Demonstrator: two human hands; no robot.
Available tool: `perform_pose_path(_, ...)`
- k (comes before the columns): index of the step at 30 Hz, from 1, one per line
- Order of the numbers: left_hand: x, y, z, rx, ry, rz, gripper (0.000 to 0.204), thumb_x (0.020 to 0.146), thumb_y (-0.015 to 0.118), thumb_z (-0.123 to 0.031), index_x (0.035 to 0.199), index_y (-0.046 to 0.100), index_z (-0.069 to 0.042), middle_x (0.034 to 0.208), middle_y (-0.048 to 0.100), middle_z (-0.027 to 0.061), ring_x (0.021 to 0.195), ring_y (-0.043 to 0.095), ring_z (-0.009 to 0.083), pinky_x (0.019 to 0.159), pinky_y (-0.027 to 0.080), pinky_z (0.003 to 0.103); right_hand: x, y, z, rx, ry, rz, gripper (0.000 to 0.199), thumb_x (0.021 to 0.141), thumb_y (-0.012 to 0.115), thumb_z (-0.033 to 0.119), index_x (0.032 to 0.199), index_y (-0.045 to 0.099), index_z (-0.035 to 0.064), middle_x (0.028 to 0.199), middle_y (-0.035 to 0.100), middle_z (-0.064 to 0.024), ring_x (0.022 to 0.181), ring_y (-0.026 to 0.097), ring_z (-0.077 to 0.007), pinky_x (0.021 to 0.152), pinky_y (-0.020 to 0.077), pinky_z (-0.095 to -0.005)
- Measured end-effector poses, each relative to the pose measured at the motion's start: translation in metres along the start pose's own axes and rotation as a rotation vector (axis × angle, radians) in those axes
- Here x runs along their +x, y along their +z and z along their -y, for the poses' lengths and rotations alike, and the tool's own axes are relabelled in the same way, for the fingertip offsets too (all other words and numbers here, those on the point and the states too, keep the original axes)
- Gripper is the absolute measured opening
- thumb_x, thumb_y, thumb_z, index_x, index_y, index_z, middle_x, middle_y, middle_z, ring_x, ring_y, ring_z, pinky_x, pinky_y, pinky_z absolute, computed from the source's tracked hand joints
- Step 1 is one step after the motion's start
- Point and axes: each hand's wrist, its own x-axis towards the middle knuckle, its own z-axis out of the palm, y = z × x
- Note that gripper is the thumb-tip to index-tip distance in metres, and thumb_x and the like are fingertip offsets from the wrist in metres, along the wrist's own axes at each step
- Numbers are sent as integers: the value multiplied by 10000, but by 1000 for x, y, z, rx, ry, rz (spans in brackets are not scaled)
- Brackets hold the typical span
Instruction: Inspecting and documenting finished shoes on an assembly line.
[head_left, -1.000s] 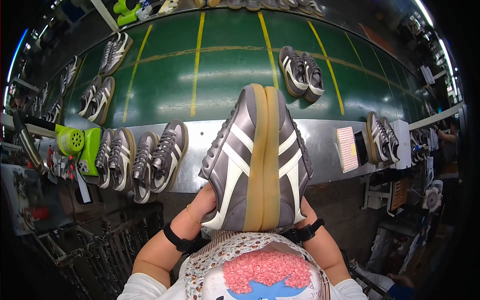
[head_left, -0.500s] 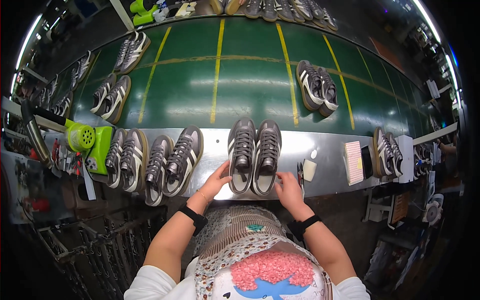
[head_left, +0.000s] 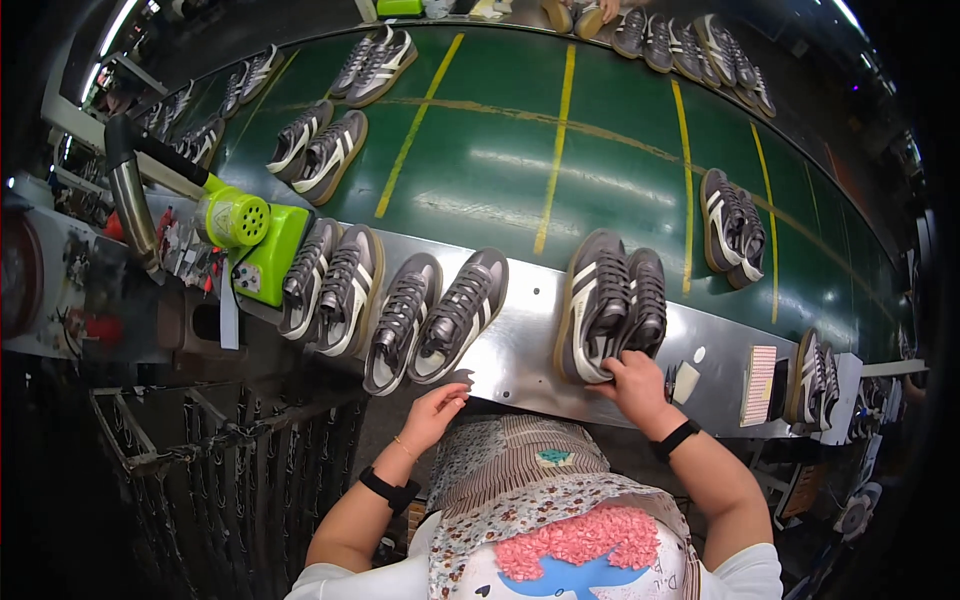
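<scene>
A pair of grey sneakers point(head_left: 597, 310) with white stripes and gum soles stands on the metal ledge, toes pointing away from me. My right hand point(head_left: 638, 388) pinches the heels, thumb and fingers at the collars; its fingertips are partly hidden. To the left, my left hand point(head_left: 433, 416) is off that pair, fingers loosely bent and apart, holding nothing. It hovers by the ledge's front edge, nearest the heels of another sneaker pair point(head_left: 455, 318). One more matching pair point(head_left: 347, 288) sits farther left.
A green conveyor belt point(head_left: 490, 150) with yellow lines carries more sneaker pairs. At left stands a lime-green machine point(head_left: 270, 255) with a metal nozzle. Right of my right hand lie a white pad point(head_left: 686, 382) and a checked notebook point(head_left: 758, 385). Another person's hand point(head_left: 608, 8) shows at the far edge.
The view has swung left. The middle pair now stands slightly turned, its left side showing. My right hand has closed on its heels, while my left hand has come away toward the left pairs.
</scene>
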Motion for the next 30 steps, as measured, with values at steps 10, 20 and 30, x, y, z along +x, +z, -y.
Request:
perform_pose_path(10, -16, -111, 0, 436, 153, -699, 320, 804, 541, -8, 1124, 531, -10, 1005, 574, 100, 887, 562, 175, 752, 448, 276, 184, -18, -9, 203, 439, -243, 587, 779, 655, 286, 1196, 416, -52, 1023, 581, -221, 959, 555, -359, 811, 443, -400)
perform_pose_path(20, 64, -135, 16, 411, -85, -261, 609, 752, 534, -22, 1331, 347, -50, 1273, 462, 167, 1172, 447, 246, 966, 336, 290, 125, 119, 179, 861, 563, 321, 617, 716, 687, 275, 1145, 427, -85, 997, 588, -237, 951, 577, -363, 814, 464, -381)
perform_pose_path(30, 56, -67, 0, -454, -242, -82, 495, 734, 449, 53, 1226, 400, 74, 1118, 555, 147, 1004, 558, 251, 870, 444, 326, 70, 63, 71, 1615, 864, 408, 420, 798, 414, 2, 1204, 391, -104, 1101, 543, -189, 955, 586, -251, 825, 480, -313)
